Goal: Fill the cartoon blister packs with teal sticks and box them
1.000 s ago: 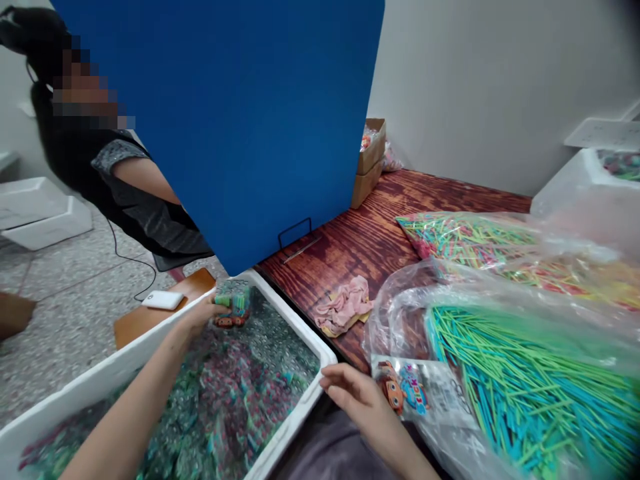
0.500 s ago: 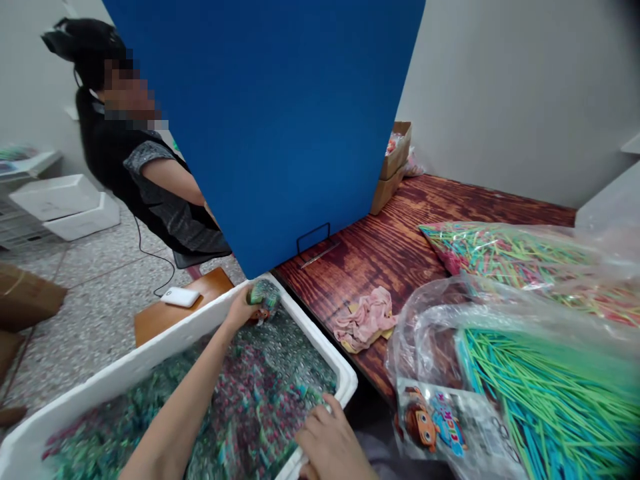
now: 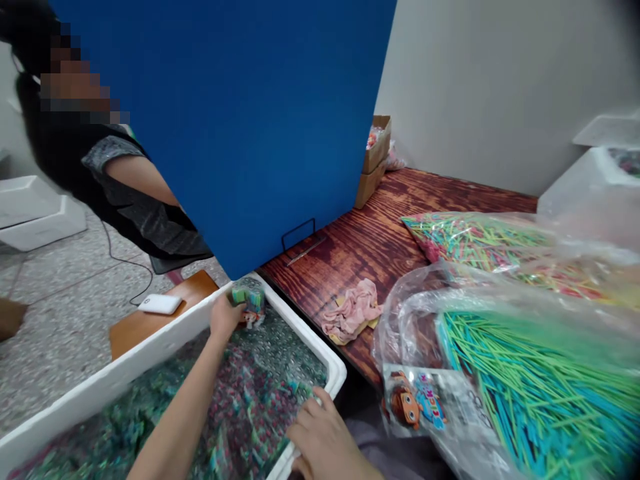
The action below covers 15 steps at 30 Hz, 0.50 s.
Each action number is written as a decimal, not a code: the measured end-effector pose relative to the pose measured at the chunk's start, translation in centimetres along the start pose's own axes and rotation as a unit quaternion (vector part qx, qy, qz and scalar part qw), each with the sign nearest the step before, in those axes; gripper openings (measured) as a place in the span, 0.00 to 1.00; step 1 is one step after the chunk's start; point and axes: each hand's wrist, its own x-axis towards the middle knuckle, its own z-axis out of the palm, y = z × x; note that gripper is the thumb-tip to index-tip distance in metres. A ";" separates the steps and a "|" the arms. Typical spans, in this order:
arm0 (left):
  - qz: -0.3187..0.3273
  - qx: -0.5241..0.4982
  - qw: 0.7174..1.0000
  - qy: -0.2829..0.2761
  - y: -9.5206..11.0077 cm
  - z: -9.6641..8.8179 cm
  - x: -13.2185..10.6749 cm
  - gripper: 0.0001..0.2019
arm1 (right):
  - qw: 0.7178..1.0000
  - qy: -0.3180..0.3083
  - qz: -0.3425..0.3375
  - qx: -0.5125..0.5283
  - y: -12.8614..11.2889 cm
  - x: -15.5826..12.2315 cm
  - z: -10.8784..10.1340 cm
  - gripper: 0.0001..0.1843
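My left hand (image 3: 226, 319) reaches across a white foam box (image 3: 336, 373) to its far corner. Its fingers are closed on a clear packet (image 3: 253, 303) with green and blue contents and a small cartoon print. Beneath my left arm, the box holds many shiny clear packets (image 3: 250, 400) with green, blue and pink pieces; they are blurred. My right hand (image 3: 327, 437) is at the near side of the box, its bent fingers gripping the rim with the thumb on the inner side.
A large blue panel (image 3: 250, 133) stands at the table edge, with a co-worker (image 3: 125, 193) behind it. On the wood-patterned table (image 3: 345, 247) lie a pink cloth (image 3: 355, 310) and clear bags of coloured strips (image 3: 545, 380). A white device (image 3: 160, 304) rests on a stool.
The view has turned slightly right, so most things sit further left. My left hand keeps its hold on the packet near the far corner; my right hand stays at the rim.
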 end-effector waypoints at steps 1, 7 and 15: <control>-0.014 0.013 0.999 0.050 0.3 0.3 -1.0 0.27 | 1.000 0.004 0.000 -0.002 -0.1 -0.1 -0.1 0.15; 0.033 0.040 0.985 0.164 2.4 3.3 -5.8 0.24 | 1.000 0.016 0.006 0.000 -0.6 -0.3 -0.9 0.15; 0.104 0.045 0.974 0.199 4.1 6.5 -5.3 0.25 | 0.998 0.053 -0.011 -0.038 -0.7 -0.3 -0.5 0.16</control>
